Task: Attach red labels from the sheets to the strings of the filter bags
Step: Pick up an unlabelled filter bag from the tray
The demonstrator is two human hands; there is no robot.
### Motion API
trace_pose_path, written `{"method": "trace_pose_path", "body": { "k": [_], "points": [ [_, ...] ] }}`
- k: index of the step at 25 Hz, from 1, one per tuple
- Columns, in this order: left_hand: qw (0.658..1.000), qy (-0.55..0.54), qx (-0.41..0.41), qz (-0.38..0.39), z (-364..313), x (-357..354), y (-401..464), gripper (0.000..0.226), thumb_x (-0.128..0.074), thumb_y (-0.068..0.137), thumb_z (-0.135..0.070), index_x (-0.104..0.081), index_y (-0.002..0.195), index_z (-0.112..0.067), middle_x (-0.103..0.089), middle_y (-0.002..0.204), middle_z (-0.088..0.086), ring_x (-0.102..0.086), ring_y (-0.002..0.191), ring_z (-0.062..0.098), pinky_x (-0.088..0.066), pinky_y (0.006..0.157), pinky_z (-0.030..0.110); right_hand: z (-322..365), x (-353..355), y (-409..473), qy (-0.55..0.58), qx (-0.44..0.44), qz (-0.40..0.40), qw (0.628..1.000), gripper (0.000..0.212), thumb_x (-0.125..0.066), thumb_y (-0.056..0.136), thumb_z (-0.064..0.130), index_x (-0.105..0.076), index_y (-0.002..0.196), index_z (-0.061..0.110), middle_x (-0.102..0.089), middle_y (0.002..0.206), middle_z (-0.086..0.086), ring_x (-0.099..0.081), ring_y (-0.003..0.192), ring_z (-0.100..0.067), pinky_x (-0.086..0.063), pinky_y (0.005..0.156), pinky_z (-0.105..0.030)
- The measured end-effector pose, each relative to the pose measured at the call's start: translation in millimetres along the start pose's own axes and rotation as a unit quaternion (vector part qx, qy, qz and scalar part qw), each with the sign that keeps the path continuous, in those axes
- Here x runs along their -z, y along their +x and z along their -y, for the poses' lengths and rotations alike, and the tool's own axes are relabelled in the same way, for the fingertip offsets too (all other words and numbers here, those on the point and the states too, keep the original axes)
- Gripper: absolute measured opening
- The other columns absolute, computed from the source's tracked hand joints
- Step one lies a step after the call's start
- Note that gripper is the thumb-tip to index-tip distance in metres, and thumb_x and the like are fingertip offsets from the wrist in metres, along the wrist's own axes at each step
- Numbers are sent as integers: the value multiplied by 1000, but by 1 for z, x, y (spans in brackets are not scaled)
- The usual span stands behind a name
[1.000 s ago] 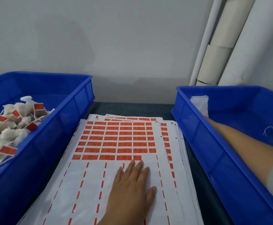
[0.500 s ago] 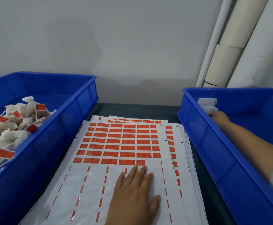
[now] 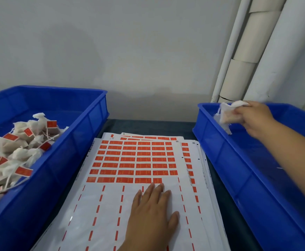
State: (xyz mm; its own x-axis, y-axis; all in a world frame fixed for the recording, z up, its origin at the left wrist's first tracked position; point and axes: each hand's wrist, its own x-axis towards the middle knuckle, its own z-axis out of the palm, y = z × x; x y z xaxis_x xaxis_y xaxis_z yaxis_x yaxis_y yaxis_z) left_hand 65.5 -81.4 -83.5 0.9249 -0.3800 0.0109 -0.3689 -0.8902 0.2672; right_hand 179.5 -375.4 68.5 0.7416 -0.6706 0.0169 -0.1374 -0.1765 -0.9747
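Bare fingers [image 3: 154, 192] of the left hand [image 3: 152, 214] lie straight and close together, pressed flat on the top label sheet [image 3: 111, 205], their tips just short of the lowest row of red labels [image 3: 135, 160] still on it. That sheet tops a fanned stack of sheets [image 3: 205, 178] whose edges peek out beyond and to the right of it; its nearer half is bare white backing crossed by dashed red strips, its farther half a grid of red rectangles. To the right of the sheet, the right hand [image 3: 255, 120] curls round a white filter bag [image 3: 228, 115], pinching it up over the far left corner of the right blue bin [image 3: 238, 171], with loose threads hanging from the bag's lower edge; the forearm runs back across that bin toward the near right. To the left of the sheet stands the left blue bin [image 3: 72, 142], holding a heap of labelled filter bags [image 3: 12, 153], each with a small red tag on its string. Under the sheet and between both bins shows a dark tabletop [image 3: 148, 126]. Beyond the sheet rises a pale grey wall [image 3: 111, 51], and off to its far right white pipes [image 3: 247, 51] lean upward behind the right bin.
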Motion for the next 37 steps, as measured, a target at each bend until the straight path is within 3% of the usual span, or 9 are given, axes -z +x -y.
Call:
{"method": "trace_pose_path", "body": {
  "k": [3,5,8,10,14,21,27,33,37],
  "points": [
    [999,-49,-4,-21,0,3,-5,59,-30,87,-65,-25,141,-40,-13,155,-19,-7,143,11,9,110,38,40,-13,-49,10,84,62,994,13,-66,87,18,-67,100,18,-65,112,-9,-61,106,-27,-49,96,-43],
    [974,-213,31,-64,-2,12,-10,31,-45,90,-53,-48,120,-47,-38,143,-22,-34,131,5,-14,112,33,60,-33,-84,12,122,96,988,4,-64,89,23,-64,93,23,-65,108,-4,-60,104,-24,-51,94,-40],
    [891,-428,95,-116,-2,27,-10,22,-59,89,-32,-47,94,-49,-54,115,-23,-56,97,2,-47,79,10,59,-67,-137,34,106,144,983,4,-63,89,26,-60,88,29,-64,100,2,-61,98,-20,-53,88,-35],
    [846,-492,126,-161,2,33,-10,29,-61,87,-30,-43,101,-48,-48,102,-28,-53,83,-4,-41,51,0,35,-86,-168,29,80,183,980,9,-65,88,28,-59,82,32,-65,91,7,-62,87,-13,-54,68,-23],
    [780,-576,142,-202,4,45,-12,49,-62,83,-42,-27,116,-53,-40,107,-32,-50,82,-4,-38,46,0,-36,-104,-209,-5,2,175,985,21,-67,86,25,-63,66,32,-62,66,18,-60,72,-8,-43,46,-11],
    [843,-463,100,-254,6,53,-13,47,-57,64,-54,-39,108,-56,-42,97,-40,-55,80,-4,-38,54,-3,-90,-83,-219,30,-14,146,989,38,-69,84,30,-59,79,65,-59,77,41,-60,86,-14,-47,59,-19],
    [887,-386,39,-251,12,39,-11,16,-61,77,-36,-55,90,-44,-48,81,-38,-45,88,-26,-36,69,-8,-107,-73,-215,18,47,173,984,21,-70,84,29,-66,83,49,-65,85,33,-61,90,-11,-48,65,-20],
    [906,-347,9,-244,9,35,-12,17,-65,82,-31,-56,85,-45,-48,83,-36,-53,85,-5,-42,63,5,-101,-72,-230,-103,274,143,945,32,-66,77,46,-51,102,56,-41,114,43,-43,108,18,-35,73,5],
    [911,-322,-22,-256,8,38,-16,25,-63,84,-30,-49,84,-51,-46,83,-39,-51,87,-11,-42,65,2,-99,-71,-230,-148,385,95,906,33,-63,79,36,-70,108,23,-56,122,9,-45,114,-6,-28,95,-16]
  ]
}}
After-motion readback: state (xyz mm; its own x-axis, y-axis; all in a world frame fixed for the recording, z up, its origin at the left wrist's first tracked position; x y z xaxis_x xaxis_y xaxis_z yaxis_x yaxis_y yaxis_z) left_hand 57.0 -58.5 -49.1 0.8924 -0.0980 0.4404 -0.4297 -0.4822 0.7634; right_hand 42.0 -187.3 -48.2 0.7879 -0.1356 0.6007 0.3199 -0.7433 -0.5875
